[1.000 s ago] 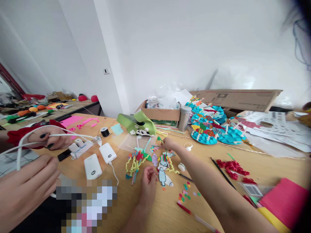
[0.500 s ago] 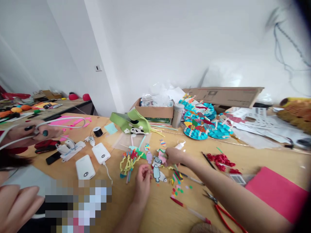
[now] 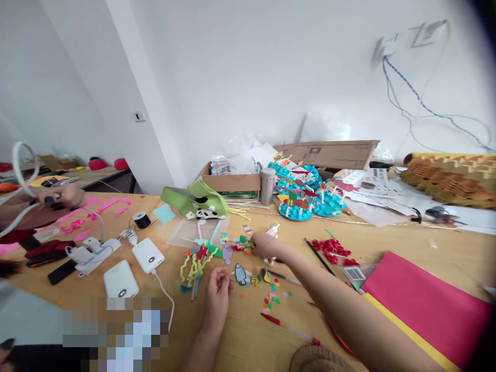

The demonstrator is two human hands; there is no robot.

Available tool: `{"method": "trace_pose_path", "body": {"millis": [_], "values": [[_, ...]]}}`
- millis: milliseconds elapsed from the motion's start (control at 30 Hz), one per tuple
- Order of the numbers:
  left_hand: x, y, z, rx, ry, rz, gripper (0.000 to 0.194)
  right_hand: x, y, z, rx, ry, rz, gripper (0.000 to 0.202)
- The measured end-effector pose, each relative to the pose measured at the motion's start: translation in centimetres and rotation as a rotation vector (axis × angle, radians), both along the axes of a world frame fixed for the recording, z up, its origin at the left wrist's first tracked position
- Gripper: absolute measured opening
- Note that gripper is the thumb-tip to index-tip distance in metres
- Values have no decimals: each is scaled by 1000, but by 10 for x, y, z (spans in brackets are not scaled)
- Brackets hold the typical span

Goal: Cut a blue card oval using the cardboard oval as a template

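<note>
My left hand (image 3: 219,289) rests on the table, fingers curled together beside a blue-grey paper fish (image 3: 241,274); whether it pinches anything is too small to tell. My right hand (image 3: 265,246) reaches over small green and red paper pieces (image 3: 244,243), its fingertips hidden behind them and the hand. Just behind it lies a white glue bottle (image 3: 273,229). A purple paper fish (image 3: 227,254) lies between the hands. To the left are yellow wavy strips (image 3: 192,269) with a red paper starfish (image 3: 202,251). Colored paper dots (image 3: 271,301) are scattered nearer me.
A green panda bag (image 3: 196,201), a metal flask (image 3: 267,187) and blue paper crafts (image 3: 294,206) stand behind. White power banks (image 3: 121,279) lie left; a red sheet (image 3: 422,305) and red-handled tool (image 3: 341,338) lie right. Another person's hands (image 3: 58,199) hold a white cable.
The view has turned right. My right hand has moved off the pink and grey paper pieces to the green and red ones. Fewer paper fish lie between my hands.
</note>
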State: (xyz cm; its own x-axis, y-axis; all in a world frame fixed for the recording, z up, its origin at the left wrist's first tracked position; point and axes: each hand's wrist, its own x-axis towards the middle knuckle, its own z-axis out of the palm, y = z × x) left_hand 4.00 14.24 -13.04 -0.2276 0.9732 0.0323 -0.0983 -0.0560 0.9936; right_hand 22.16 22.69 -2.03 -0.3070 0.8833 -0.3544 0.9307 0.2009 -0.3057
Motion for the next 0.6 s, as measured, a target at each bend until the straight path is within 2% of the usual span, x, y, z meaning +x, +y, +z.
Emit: {"method": "trace_pose_path", "body": {"millis": [167, 333, 467, 600], "values": [[1, -1, 4, -12, -27, -17, 31, 32, 6, 20, -58, 233, -69, 11], [2, -4, 10, -29, -60, -24, 30, 63, 23, 32, 92, 377, -212, 15], [3, -5, 13, -53, -81, -24, 27, 86, 55, 46, 243, 338, -345, 12], [5, -2, 13, -85, -105, 0, 35, 88, 92, 50, 371, 231, -434, 8]]}}
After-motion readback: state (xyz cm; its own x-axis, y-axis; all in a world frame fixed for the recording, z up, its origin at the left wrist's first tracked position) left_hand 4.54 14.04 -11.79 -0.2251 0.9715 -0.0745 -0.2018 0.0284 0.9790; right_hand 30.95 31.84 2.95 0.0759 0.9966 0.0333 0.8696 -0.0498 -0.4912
